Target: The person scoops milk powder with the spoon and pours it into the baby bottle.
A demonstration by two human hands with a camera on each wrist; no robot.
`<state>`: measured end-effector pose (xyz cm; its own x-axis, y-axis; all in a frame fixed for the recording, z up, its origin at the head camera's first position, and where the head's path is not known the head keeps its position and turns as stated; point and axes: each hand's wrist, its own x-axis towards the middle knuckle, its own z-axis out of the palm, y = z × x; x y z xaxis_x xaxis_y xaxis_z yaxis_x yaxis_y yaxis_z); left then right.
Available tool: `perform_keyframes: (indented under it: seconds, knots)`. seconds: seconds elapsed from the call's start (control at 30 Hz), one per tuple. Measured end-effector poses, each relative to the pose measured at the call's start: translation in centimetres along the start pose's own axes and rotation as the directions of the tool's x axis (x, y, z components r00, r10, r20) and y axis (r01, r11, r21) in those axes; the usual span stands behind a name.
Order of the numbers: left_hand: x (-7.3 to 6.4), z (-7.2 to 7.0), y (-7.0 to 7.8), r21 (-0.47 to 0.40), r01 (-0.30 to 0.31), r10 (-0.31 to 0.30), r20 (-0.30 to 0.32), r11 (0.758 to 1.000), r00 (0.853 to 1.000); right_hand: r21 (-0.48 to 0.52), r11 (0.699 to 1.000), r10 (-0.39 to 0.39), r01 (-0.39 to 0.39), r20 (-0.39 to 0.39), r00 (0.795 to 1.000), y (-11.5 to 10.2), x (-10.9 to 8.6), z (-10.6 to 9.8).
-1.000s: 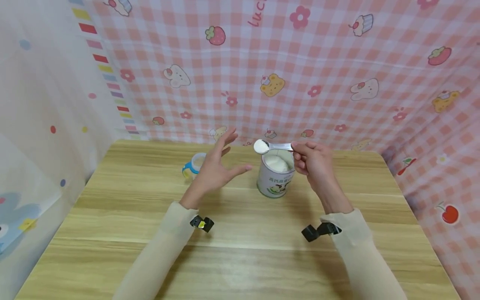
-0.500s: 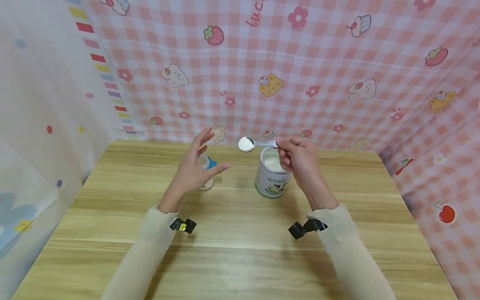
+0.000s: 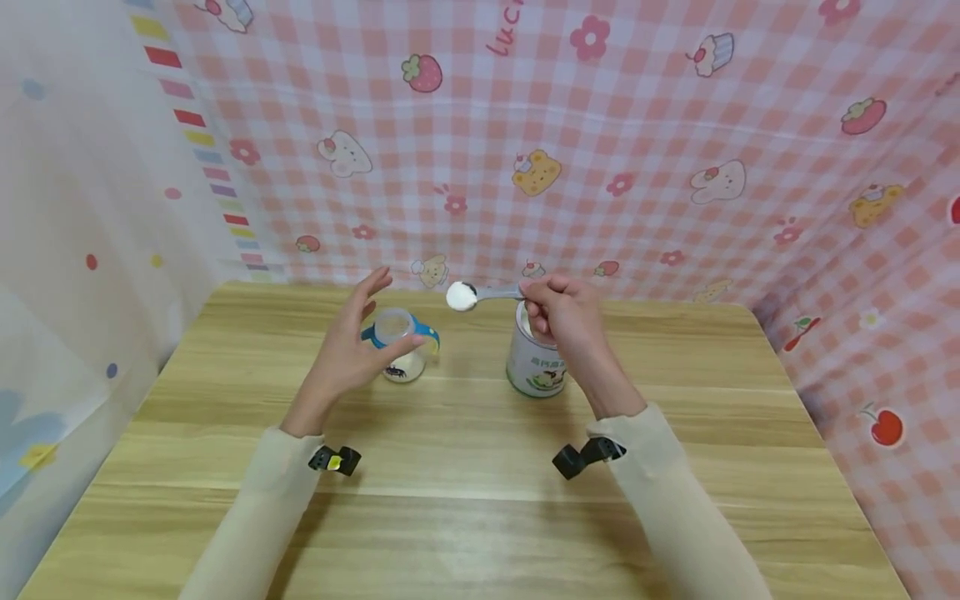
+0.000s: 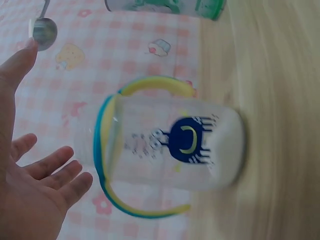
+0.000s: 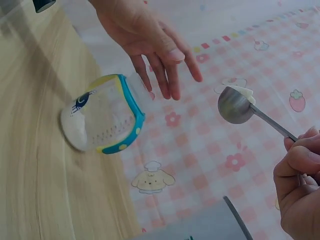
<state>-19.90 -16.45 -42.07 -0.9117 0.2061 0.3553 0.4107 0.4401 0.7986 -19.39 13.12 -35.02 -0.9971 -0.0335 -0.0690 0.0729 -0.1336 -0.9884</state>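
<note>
My right hand [image 3: 566,321] pinches the handle of a metal measuring spoon [image 5: 236,106], heaped with white powder and held level above the table. Spread around the near side of a clear baby bottle [image 4: 165,140], my left hand [image 3: 348,346] has its fingers and thumb apart. The bottle stands upright with no lid, has blue-and-yellow side handles and a dark cartoon print, and holds white powder at its bottom. Below my right hand is an open tin [image 3: 536,362] of milk powder, its mouth partly hidden by that hand. The spoon's bowl hangs between bottle and tin, higher than both.
All of it stands on a wooden table [image 3: 465,500]. Behind, a pink checked curtain [image 3: 480,150] hangs close to the table's back edge, and a pale dotted cloth [image 3: 97,208] hangs on the left. Black cameras are strapped to both wrists.
Both hands have moved left. The filled spoon has gone from over the tin to the gap beside the bottle, and the left hand now stands beside the bottle, which shows more fully.
</note>
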Motion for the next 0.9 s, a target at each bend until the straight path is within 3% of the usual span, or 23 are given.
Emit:
perform_keyframes:
  seconds: [0.23,0.9]
  knots:
    - [-0.6,-0.4,-1.3,0.030,0.008,-0.008,0.026,1.000,1.000,-0.059,0.998,0.010,-0.009,0.021,1.000,0.2,0.1,1.4]
    - [-1.8,-0.2,-4.7,-0.011,0.134,-0.133,0.062,0.991,0.989,-0.076,0.996,-0.035,0.040,0.059,0.998,2.0,0.8,4.7]
